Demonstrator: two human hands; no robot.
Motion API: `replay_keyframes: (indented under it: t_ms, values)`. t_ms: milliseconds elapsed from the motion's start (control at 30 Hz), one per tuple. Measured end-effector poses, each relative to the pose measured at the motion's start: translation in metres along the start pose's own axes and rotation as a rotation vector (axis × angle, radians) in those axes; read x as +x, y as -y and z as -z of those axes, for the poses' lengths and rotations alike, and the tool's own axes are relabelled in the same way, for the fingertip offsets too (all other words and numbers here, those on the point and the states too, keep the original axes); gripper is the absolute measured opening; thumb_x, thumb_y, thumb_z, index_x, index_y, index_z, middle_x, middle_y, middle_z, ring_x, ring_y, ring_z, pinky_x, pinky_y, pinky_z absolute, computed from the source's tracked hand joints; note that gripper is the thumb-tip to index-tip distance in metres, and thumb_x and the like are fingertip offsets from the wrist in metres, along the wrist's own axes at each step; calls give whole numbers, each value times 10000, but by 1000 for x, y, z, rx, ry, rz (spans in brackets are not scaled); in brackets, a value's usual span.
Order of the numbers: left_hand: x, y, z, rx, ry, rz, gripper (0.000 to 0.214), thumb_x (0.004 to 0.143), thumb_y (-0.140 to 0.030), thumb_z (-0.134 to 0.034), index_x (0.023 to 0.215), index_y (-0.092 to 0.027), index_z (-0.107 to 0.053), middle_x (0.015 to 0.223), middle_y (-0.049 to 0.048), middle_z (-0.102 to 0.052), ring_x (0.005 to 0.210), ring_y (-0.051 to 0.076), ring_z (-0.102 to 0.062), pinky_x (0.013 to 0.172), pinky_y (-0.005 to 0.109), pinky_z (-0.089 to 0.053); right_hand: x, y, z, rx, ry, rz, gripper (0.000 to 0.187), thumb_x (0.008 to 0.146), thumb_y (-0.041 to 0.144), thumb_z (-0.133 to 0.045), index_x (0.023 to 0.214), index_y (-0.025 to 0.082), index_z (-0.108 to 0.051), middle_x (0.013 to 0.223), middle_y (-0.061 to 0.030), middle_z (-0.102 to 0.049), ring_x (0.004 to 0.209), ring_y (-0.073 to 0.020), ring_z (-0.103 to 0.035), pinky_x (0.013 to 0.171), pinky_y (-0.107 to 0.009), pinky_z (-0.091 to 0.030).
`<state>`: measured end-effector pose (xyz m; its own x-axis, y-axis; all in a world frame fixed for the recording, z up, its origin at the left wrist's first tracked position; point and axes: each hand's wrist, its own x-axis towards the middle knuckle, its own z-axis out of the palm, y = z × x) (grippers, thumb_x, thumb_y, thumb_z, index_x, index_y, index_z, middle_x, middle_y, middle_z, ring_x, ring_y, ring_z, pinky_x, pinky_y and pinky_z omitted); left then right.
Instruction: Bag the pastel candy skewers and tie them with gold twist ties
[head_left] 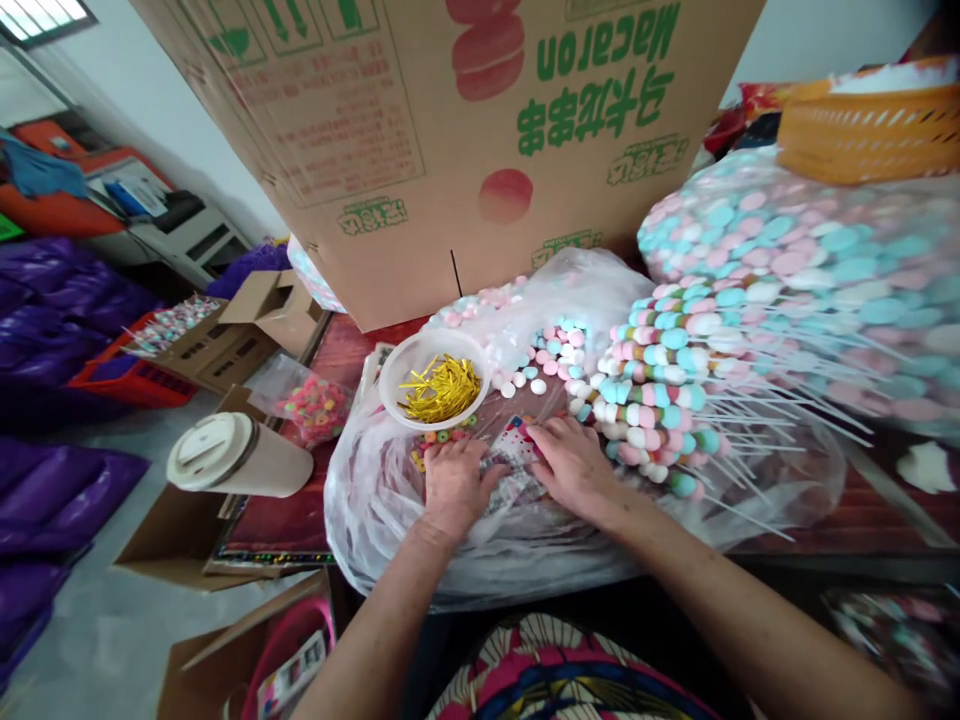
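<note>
My left hand (456, 487) rests low over the clear plastic sheeting, fingers stretched forward and thumb apart, beside colourful ring candies (442, 436). To its right, my right hand (574, 463) lies with spread fingers against small printed plastic wrappers (512, 450), which lie between the two hands. What is under the fingertips is partly hidden. Just beyond my left hand stands a white bowl (391, 385) of gold twist ties (442, 388). Loose pink, blue and white marshmallows (551, 352) are scattered past my right hand, and a pile of marshmallow skewers (660, 385) lies to its right.
A large cardboard box (465, 150) stands behind the work area. A big bag of marshmallows (810, 250) and an orange basket (870, 130) are at the right. At the left are a lidded cup (262, 458), a bag of ring candies (315, 405) and an open carton (176, 530).
</note>
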<state>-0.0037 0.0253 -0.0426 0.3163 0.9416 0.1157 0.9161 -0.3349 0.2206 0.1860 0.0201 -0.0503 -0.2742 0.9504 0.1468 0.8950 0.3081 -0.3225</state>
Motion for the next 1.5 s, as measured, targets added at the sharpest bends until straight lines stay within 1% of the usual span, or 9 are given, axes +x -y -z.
replay_keyframes:
  t_ms: [100,233,333,467,600,733,933,1233,1500]
  values:
    - [-2,4,0,-43,-64,-39,188,875,-277,-549,787,-192,-692,809,52,-729,793,225,-653,796,390,-413,1,-4,6,70,-167,3,342,832,264,-523,1145,139,-581,1058,-144,-589,1013,-301,-505,865,-459,-412]
    - [-9,8,22,-184,-263,-232,218,905,-237,-495,1007,-216,-686,1063,80,-711,969,229,-636,908,414,-398,-2,-7,29,322,-409,99,467,816,349,-579,1246,184,-499,1172,-143,-554,1098,-292,-496,922,-476,-416]
    - [-12,5,47,-430,-170,-363,206,905,-258,-503,968,-206,-692,958,67,-727,903,203,-642,874,374,-432,-6,0,47,578,-249,78,495,779,383,-624,1221,196,-506,1179,-118,-561,1065,-259,-531,860,-412,-459]
    - [-14,-6,69,-547,73,-305,255,919,-278,-458,831,-181,-677,717,28,-679,672,154,-608,712,295,-457,-13,18,53,821,18,39,185,864,306,-493,774,180,-594,665,11,-557,620,-120,-508,577,-242,-417]
    - [-18,-28,58,-482,-11,-130,279,763,-350,-650,979,-175,-655,878,69,-683,815,220,-602,805,365,-437,-26,28,43,798,-63,-49,227,847,291,-499,656,175,-542,580,32,-486,559,-103,-428,527,-229,-348]
    - [-23,-49,33,-873,189,122,240,782,-378,-591,693,-156,-582,583,-20,-526,560,120,-468,545,227,-384,-38,21,43,795,-96,-89,236,851,308,-503,656,181,-535,625,13,-526,610,-122,-477,579,-244,-381]
    - [-25,-51,33,-983,353,62,297,823,-384,-544,643,-148,-561,572,-33,-464,569,99,-400,551,210,-331,-47,8,53,809,-26,-5,133,830,245,-512,720,181,-551,673,10,-555,634,-115,-492,593,-230,-383]
    - [-23,-53,19,-1024,146,-13,271,827,-360,-570,646,-160,-544,562,-28,-509,546,98,-435,538,204,-355,-42,-1,50,708,-161,-107,421,887,372,-417,521,204,-292,476,50,-311,472,-88,-316,461,-242,-250]
    - [-15,-46,23,-1010,94,-28,335,880,-401,-498,650,-161,-540,572,-29,-476,560,98,-426,562,208,-366,-37,-7,67,963,84,-160,175,826,336,-534,781,175,-585,674,13,-551,613,-112,-478,553,-222,-390]
